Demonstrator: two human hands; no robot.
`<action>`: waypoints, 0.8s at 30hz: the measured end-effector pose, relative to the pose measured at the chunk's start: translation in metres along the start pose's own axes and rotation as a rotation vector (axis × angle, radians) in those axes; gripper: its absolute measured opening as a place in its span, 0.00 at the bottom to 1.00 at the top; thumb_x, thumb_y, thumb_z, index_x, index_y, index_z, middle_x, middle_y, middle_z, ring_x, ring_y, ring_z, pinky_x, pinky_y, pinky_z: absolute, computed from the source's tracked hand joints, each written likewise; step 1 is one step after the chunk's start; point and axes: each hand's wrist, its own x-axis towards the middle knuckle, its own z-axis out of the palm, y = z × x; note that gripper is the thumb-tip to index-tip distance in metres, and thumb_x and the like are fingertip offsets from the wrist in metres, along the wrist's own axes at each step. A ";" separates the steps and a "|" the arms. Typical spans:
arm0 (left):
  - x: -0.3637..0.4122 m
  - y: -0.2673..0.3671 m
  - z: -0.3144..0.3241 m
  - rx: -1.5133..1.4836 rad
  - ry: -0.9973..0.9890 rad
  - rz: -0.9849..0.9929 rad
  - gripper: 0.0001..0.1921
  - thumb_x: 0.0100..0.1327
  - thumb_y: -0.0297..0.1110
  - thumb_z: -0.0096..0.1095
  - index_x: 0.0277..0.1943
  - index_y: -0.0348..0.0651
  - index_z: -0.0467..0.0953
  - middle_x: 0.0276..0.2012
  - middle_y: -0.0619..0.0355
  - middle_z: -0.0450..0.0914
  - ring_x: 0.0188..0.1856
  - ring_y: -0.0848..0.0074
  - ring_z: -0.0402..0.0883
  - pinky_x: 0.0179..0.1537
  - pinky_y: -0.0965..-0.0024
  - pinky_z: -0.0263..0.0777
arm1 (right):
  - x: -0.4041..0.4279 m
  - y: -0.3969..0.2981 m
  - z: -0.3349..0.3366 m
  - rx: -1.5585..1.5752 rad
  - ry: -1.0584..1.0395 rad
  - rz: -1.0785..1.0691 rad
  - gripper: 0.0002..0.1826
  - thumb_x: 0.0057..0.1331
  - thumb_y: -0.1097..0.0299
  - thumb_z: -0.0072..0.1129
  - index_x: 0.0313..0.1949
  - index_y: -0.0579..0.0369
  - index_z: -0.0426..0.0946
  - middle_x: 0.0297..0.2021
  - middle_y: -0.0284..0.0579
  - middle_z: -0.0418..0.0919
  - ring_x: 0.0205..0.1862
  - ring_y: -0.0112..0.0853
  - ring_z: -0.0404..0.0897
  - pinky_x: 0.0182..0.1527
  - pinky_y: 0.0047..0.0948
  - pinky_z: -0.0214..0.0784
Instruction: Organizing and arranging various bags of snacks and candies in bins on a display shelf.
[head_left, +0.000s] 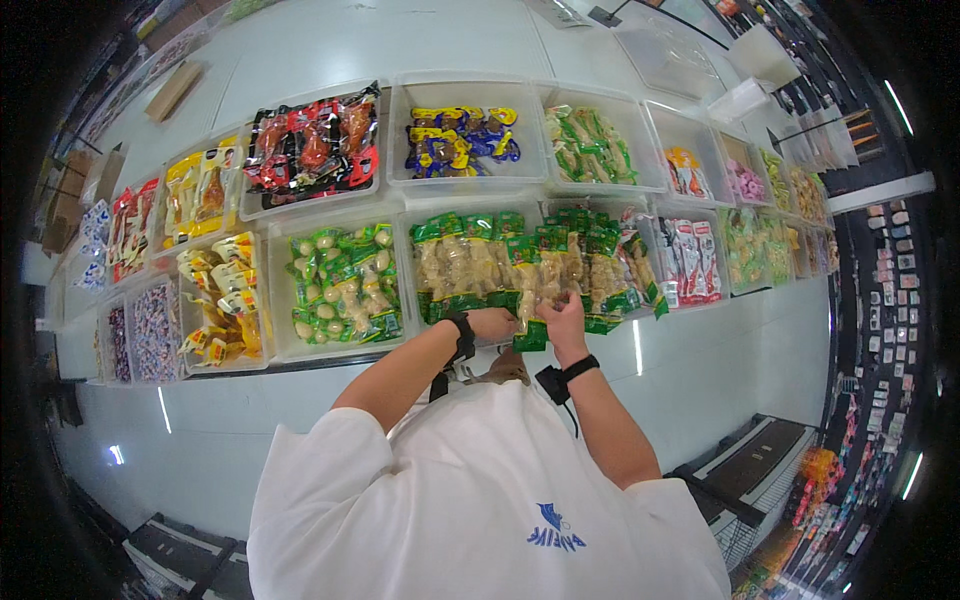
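Observation:
Before me stand clear plastic bins of packaged snacks. My left hand (493, 324) is at the front rim of a bin (409, 247), beside a long green-ended snack packet (528, 289). On that packet's other side my right hand (564, 319) has its fingers bent against its edge. Whether the left fingers grip the packet is unclear. More upright green-ended packets (465, 262) fill the bin behind my left hand, and similar packets (604, 262) crowd the bin to the right. Some of these lean over the front rim.
Left of these is a bin of green egg packets (341, 281). Behind are bins with red-black packaged drumsticks (311, 142), blue-yellow packets (457, 142) and green packets (592, 146). Red-white packets (690, 259) lie in a bin at right. A black basket (750, 465) stands at lower right.

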 end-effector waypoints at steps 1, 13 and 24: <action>-0.012 0.001 -0.004 -0.003 0.010 -0.012 0.22 0.66 0.44 0.48 0.52 0.36 0.76 0.48 0.39 0.79 0.50 0.54 0.79 0.52 0.59 0.71 | 0.012 0.006 0.006 -0.100 0.003 -0.034 0.24 0.54 0.75 0.64 0.49 0.63 0.66 0.39 0.44 0.77 0.39 0.32 0.77 0.43 0.30 0.70; -0.163 -0.056 -0.039 -0.731 0.975 0.111 0.11 0.66 0.27 0.51 0.47 0.35 0.78 0.37 0.58 0.82 0.37 0.78 0.79 0.39 0.73 0.73 | 0.038 -0.044 0.058 -0.605 -0.159 0.168 0.26 0.66 0.67 0.57 0.60 0.59 0.59 0.51 0.55 0.73 0.49 0.49 0.76 0.48 0.45 0.69; -0.222 -0.156 -0.034 -0.080 1.344 -0.760 0.20 0.60 0.42 0.60 0.49 0.35 0.76 0.41 0.42 0.83 0.45 0.54 0.82 0.48 0.57 0.74 | 0.008 -0.009 0.045 -0.669 -0.136 -0.414 0.30 0.62 0.71 0.56 0.63 0.64 0.60 0.65 0.60 0.60 0.68 0.51 0.58 0.70 0.42 0.50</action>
